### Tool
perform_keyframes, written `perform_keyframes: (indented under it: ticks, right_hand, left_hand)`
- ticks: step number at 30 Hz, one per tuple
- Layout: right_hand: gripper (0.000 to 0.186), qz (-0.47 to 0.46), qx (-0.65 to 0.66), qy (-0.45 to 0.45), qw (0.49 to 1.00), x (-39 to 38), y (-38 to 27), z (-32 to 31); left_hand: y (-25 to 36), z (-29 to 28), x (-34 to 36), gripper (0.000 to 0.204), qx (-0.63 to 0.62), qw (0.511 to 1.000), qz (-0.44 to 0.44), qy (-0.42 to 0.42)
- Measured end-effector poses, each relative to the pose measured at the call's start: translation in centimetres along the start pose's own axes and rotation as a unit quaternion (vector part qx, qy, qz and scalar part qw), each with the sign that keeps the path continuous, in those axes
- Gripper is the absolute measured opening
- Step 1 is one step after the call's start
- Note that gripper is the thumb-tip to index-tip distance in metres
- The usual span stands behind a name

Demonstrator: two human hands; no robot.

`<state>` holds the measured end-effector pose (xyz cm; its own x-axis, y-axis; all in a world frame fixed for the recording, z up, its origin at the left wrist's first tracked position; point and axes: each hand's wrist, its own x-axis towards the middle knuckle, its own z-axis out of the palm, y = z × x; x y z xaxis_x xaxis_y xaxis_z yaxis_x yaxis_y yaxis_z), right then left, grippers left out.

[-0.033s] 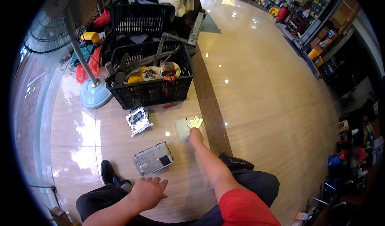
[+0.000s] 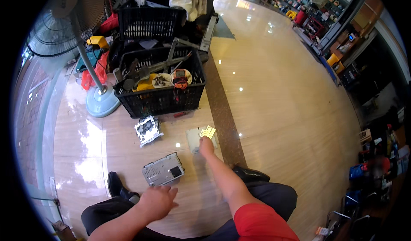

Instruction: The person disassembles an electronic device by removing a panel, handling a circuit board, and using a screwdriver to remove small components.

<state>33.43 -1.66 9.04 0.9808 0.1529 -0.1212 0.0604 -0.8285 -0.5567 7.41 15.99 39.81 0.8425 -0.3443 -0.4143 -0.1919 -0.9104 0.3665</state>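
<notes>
My right hand [image 2: 206, 147] reaches forward to a flat grey metal plate [image 2: 193, 143] on the floor. Its fingers are closed at the lower edge of a yellow label [image 2: 208, 132], which lies over the plate's upper right; what they grip, if anything, is hidden. My left hand [image 2: 159, 202] is in the air over my lap with fingers apart, holding nothing. Just beyond it, a silver slotted metal box [image 2: 160, 171], like a car stereo housing, rests on the floor. Farther off lies a white-framed mechanism [image 2: 148, 131] with dark parts.
A black plastic crate [image 2: 160, 102] holds tools, a yellow item and an orange multimeter [image 2: 180, 75]. By it lies a red-handled screwdriver [image 2: 180, 114]. A standing fan [image 2: 102, 102] is at the left. My black shoes [image 2: 117, 185] flank the parts. Stocked shelves [image 2: 314, 5] line the far right.
My right hand has shifted very slightly left and down at the plate. The left hand's fingers have moved a little. The floor parts stay where they were.
</notes>
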Motion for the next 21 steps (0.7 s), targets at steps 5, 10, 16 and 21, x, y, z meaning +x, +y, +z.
perform_keyframes:
  ticks: [5,10,16,21]
  right_hand:
    - [0.013,-0.205,0.247,0.045,0.946,-5.8,-15.0,-7.5]
    - [0.008,-0.412,0.258,-0.036,0.873,-14.8,-26.4,-19.7]
    - [0.011,-0.468,0.161,-0.054,0.868,-17.1,-27.2,-24.4]
    - [0.015,-0.479,0.115,-0.055,0.869,-18.3,-26.1,-24.3]
  left_hand:
    - [-1.4,-2.2,-0.7,0.038,-0.134,0.938,-0.067,0.314]
    - [-3.0,-4.3,0.2,0.032,-0.392,0.778,-0.113,0.478]
    - [-1.6,-5.8,-0.7,0.021,-0.691,0.621,-0.018,0.368]
    - [-1.2,-5.4,-0.7,0.017,-0.726,0.61,-0.013,0.318]
